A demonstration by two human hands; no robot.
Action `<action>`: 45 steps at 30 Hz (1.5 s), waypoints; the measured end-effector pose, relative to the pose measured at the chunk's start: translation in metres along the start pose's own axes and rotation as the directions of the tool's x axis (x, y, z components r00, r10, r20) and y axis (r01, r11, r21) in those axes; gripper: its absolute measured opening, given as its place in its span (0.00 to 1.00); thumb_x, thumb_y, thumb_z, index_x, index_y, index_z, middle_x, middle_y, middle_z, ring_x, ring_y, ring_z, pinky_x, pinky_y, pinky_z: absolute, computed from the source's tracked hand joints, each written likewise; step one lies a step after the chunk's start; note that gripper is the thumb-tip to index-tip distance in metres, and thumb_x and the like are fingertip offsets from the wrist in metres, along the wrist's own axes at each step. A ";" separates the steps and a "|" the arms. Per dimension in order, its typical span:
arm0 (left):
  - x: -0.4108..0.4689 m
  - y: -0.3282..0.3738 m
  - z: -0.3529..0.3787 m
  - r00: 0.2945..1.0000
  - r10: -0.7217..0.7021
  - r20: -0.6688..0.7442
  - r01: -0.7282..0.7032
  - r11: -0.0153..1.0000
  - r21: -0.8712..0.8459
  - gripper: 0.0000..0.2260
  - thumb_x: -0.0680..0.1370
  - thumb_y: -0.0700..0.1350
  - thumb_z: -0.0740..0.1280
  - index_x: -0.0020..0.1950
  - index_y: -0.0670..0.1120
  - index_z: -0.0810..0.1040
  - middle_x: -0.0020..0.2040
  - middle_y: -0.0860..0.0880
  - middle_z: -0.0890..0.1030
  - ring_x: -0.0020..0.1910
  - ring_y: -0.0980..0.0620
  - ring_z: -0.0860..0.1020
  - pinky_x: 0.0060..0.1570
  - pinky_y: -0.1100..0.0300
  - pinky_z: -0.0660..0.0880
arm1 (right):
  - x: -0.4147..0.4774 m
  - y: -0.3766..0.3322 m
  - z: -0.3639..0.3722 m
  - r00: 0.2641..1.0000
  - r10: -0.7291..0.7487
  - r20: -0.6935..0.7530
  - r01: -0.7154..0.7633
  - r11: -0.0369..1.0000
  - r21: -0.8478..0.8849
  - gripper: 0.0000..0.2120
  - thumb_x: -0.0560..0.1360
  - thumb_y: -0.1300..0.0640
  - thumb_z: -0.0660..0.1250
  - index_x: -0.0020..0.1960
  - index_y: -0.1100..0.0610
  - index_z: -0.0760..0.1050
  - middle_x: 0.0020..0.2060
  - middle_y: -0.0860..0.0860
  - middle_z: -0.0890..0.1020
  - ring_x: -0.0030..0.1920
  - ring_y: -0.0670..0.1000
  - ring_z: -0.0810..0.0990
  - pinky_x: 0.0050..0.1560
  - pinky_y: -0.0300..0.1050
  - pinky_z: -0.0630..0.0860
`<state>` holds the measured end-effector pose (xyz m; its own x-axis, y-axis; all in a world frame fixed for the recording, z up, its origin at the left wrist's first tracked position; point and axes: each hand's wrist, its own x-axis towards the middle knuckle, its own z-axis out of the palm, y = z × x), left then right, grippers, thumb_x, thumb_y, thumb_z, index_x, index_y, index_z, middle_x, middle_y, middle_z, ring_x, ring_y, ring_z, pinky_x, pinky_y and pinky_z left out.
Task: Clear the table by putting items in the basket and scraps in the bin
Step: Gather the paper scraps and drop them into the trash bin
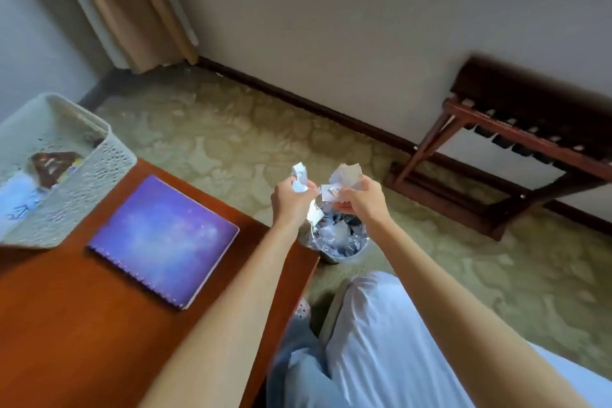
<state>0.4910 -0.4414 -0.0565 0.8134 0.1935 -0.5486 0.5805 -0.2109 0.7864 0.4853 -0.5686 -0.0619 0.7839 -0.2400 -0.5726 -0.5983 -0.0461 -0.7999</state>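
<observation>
Both my hands are stretched out past the table's right corner, above a small metal bin (337, 240) lined with clear plastic that stands on the carpet. My left hand (289, 202) grips white paper scraps (299, 179), and one piece hangs below it. My right hand (359, 199) grips another bunch of paper scraps (344, 175). More scraps lie inside the bin. A purple spiral notebook (164, 238) lies on the wooden table (66, 325). The white perforated basket (82, 195) stands at the table's far left with several items in it.
A dark wooden luggage rack (516, 149) stands against the wall at the right. Patterned carpet (231, 136) lies beyond the table. My legs in light trousers (371, 341) are beside the table's right edge. A curtain (132, 10) hangs in the far corner.
</observation>
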 end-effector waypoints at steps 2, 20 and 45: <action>0.032 -0.003 0.042 0.999 -0.042 0.034 0.041 0.998 0.040 0.08 0.71 0.37 0.67 0.33 0.48 0.76 0.33 0.48 0.77 0.38 0.47 0.74 0.31 0.61 0.68 | 0.042 0.019 -0.025 0.995 0.071 -0.074 -0.072 0.997 -0.020 0.09 0.72 0.70 0.62 0.44 0.56 0.74 0.36 0.53 0.80 0.31 0.52 0.80 0.42 0.48 0.80; 0.275 -0.231 0.255 0.903 -0.422 0.079 0.363 0.849 0.383 0.03 0.76 0.36 0.64 0.43 0.43 0.73 0.41 0.43 0.76 0.25 0.52 0.73 0.13 0.72 0.63 | 0.321 0.309 -0.028 0.876 0.450 -0.175 -0.478 0.860 -0.179 0.13 0.69 0.75 0.59 0.35 0.58 0.66 0.22 0.49 0.72 0.28 0.52 0.71 0.26 0.40 0.67; 0.176 -0.034 0.116 0.969 -0.166 0.181 0.068 0.888 0.455 0.11 0.78 0.35 0.57 0.53 0.43 0.77 0.54 0.42 0.79 0.56 0.42 0.77 0.59 0.53 0.75 | 0.184 0.091 -0.024 0.999 -0.031 -0.033 0.012 0.887 -0.461 0.13 0.77 0.63 0.57 0.59 0.62 0.75 0.54 0.59 0.81 0.55 0.59 0.79 0.56 0.49 0.74</action>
<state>0.6185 -0.5115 -0.2130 0.6986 0.0497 -0.7138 0.5870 -0.6102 0.5320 0.5713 -0.6403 -0.2357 0.7963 -0.2703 -0.5411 -0.5975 -0.4909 -0.6340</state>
